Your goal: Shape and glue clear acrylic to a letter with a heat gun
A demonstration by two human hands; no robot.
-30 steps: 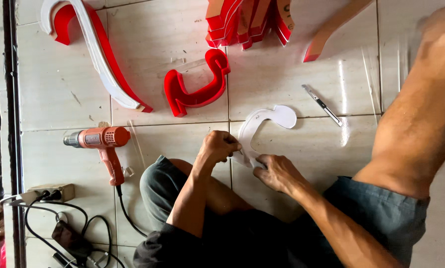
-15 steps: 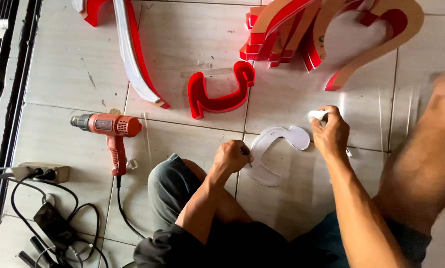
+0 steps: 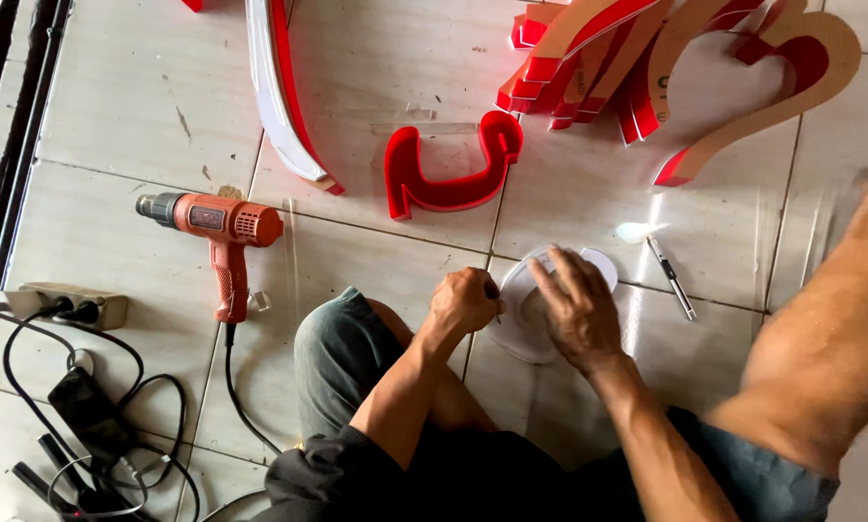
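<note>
A flat white curved cut-out (image 3: 600,267) lies on the tiled floor in front of my knees. My right hand (image 3: 574,311) rests flat on top of it, fingers spread, and covers most of it. My left hand (image 3: 466,301) is a closed fist at the cut-out's left edge. A small dark tip (image 3: 493,289) pokes out of the fist and touches that edge; the rest of this small tool is hidden in my fingers.
A slim craft knife (image 3: 672,277) lies just right of the cut-out. A red channel letter (image 3: 448,176) sits beyond it, with a pile of red letters (image 3: 647,68) and a long white-and-red curved piece (image 3: 281,97) farther back. An orange heat gun (image 3: 226,230), a power strip (image 3: 71,305) and cables (image 3: 95,425) are at the left.
My right hand came back from near the craft knife and now lies flat on the white cut-out. My left fist stays at the cut-out's edge.
</note>
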